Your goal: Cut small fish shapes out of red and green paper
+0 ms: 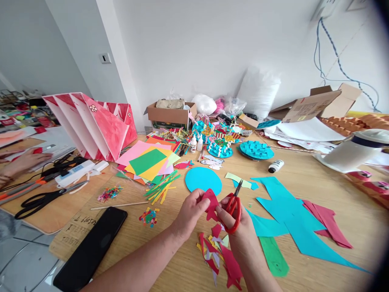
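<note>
Between thumb and fingers my left hand [194, 209] pinches a red paper fish [210, 202]. My right hand [238, 219] is closed round red-handled scissors [233, 207], whose blades point up and away from the fish. The right fingertips are at the fish's tail edge. Just beyond my hands lies a blue paper circle [203, 181]. Below them is a heap of paper scraps [214, 251] in red, yellow and lilac. To the right spread blue paper offcuts [285, 211], with a green paper piece [275, 256] and folded red paper [330, 223] beside them.
A black phone [91, 247] lies front left, near black scissors [45, 199]. Coloured sheets [148, 162] and paper strips [164, 186] are left of the circle. Glue bottles [193, 144], blue decorated discs [256, 150] and a cardboard box [172, 115] stand behind. Another person's hand [28, 160] is far left.
</note>
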### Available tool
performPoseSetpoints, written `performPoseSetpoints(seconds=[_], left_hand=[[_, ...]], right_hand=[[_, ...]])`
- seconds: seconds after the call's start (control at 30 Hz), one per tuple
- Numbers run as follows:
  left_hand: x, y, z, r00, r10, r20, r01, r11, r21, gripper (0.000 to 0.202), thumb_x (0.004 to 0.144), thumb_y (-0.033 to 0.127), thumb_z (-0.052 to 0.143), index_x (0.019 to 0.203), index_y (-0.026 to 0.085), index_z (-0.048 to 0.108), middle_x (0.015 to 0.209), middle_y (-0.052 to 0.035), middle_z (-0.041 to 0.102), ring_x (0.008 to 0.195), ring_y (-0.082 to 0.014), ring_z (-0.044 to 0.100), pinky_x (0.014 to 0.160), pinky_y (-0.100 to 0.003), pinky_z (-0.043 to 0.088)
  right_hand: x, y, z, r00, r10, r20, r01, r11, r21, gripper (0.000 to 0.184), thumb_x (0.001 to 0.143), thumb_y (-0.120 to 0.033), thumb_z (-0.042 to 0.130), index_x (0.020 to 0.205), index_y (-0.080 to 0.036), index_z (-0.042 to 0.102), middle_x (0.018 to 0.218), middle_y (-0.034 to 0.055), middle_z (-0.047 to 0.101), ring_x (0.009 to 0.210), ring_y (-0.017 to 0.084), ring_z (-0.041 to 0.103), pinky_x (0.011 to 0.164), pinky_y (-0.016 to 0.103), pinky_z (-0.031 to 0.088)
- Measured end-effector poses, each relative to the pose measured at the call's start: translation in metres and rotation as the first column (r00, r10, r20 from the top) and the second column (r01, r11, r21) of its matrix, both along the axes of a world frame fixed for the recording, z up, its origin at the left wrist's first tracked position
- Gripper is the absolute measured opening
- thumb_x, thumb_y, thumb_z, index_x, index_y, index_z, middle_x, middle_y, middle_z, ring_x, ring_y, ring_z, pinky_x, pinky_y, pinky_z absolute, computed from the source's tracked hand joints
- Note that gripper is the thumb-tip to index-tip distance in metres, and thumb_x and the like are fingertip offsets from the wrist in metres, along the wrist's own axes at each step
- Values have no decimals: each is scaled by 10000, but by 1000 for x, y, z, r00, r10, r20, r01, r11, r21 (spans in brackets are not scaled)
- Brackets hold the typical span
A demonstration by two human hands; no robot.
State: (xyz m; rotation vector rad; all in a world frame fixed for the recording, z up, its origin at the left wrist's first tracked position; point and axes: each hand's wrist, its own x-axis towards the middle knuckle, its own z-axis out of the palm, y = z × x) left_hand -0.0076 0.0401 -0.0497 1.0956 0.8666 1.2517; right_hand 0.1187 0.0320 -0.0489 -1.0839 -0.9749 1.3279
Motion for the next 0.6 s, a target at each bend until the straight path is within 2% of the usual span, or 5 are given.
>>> performPoseSetpoints(seconds=[0.2,0.4,0.6], left_hand=[[0,1,-1,985,78,-154,-83,996,-27,263,751,371,545,632,171,422,582,48,395,545,-84,348,515,-203,292],[-4,2,1,947,-34,-320,42,999,19,206,737,306,525,624,174,413,560,65,352,526,-76,313,490,-198,264],[-1,0,0,885,-107,-453,137,990,34,231,740,281,510,585,178,373,534,75,317,501,-67,278,470,-201,234]], right_hand=[[-1,-3,3,993,116,31,-115,993,-23,219,656,-293,715,728,-190,536,582,-54,499,499,92,391,446,202,319],[13,2,10,999,29,38,-30,999,18,227,671,-291,714,776,-200,535,678,-31,548,539,98,414,465,206,333],[16,3,8,996,83,16,-84,996,30,261,628,-277,742,790,-197,554,720,-7,584,612,138,498,522,234,387]])
